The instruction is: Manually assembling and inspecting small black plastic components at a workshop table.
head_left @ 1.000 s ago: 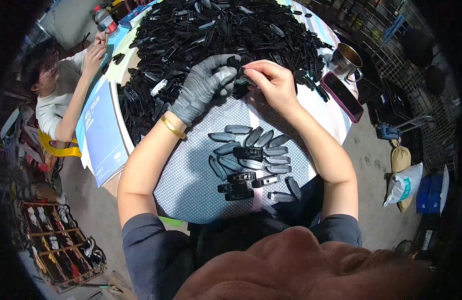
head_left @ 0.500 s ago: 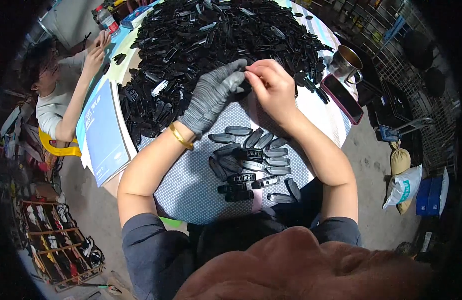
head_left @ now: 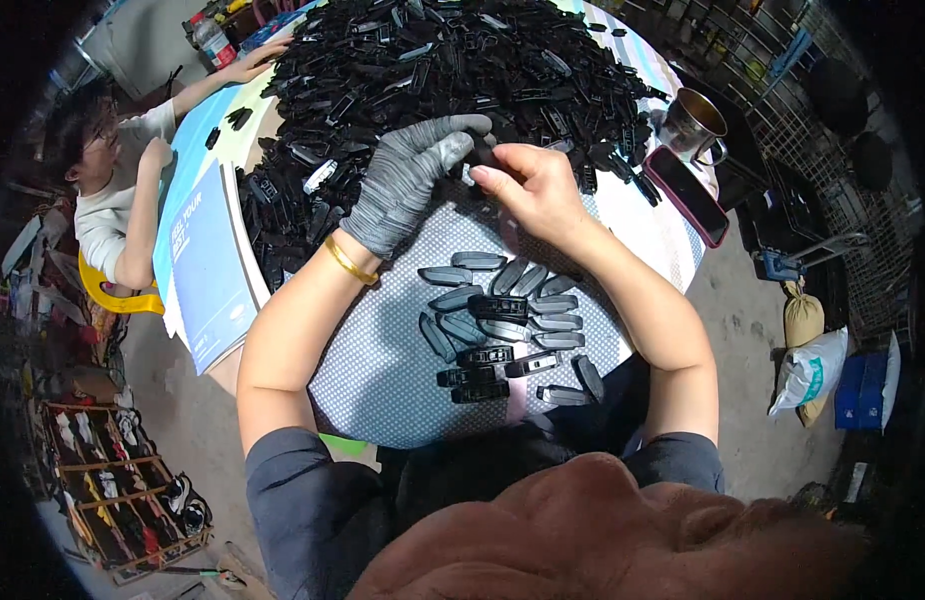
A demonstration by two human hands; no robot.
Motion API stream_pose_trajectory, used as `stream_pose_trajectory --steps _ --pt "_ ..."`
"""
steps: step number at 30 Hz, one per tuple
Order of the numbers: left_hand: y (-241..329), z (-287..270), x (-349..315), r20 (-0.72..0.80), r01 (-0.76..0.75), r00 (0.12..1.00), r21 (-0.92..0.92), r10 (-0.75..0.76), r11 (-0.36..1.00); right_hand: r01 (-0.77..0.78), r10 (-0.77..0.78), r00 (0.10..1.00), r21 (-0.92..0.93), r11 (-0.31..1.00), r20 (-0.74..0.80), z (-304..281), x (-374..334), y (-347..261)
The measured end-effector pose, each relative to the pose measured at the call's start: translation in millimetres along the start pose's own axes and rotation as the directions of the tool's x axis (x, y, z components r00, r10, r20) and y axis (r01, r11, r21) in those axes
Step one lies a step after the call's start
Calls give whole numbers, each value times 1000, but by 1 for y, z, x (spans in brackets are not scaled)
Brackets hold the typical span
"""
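My left hand (head_left: 408, 175), in a grey glove with a gold bangle at the wrist, is closed on a small black plastic part (head_left: 480, 155). Bare, my right hand (head_left: 538, 190) pinches at the same part from the other side, thumb and forefinger close to the gloved fingertips. The part is mostly covered by my fingers, so its exact kind is hard to make out. Behind both hands rises a big heap of black plastic parts (head_left: 463, 70). Nearer me, several similar long black pieces (head_left: 503, 308) lie spread on the patterned tablecloth (head_left: 373, 390).
A blue-and-white booklet (head_left: 213, 270) lies at the left edge. On the right are a phone (head_left: 687, 197) and a metal mug (head_left: 693, 122). A co-worker (head_left: 113, 190) sits at the far left, near a bottle (head_left: 214, 42). Sacks (head_left: 813, 370) stand on the floor at right.
Both my hands have shifted slightly; the gap between their fingertips has widened, showing more of the dark part. The co-worker's one arm now reaches along the table toward the heap, the other is bent.
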State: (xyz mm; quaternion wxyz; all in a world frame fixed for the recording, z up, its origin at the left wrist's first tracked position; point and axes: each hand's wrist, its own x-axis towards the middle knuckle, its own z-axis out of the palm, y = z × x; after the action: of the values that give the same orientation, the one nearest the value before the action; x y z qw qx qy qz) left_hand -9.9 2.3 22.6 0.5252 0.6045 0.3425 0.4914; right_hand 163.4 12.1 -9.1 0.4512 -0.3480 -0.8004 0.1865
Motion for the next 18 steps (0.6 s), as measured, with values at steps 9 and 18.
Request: stream_pose_trajectory --steps 9,18 --pt "0 -10 5 249 108 944 390 -218 914 -107 84 838 12 994 539 -41 21 13" --pt "-26 13 5 297 -280 954 807 52 520 227 -343 939 -694 683 -31 -21 82 60"
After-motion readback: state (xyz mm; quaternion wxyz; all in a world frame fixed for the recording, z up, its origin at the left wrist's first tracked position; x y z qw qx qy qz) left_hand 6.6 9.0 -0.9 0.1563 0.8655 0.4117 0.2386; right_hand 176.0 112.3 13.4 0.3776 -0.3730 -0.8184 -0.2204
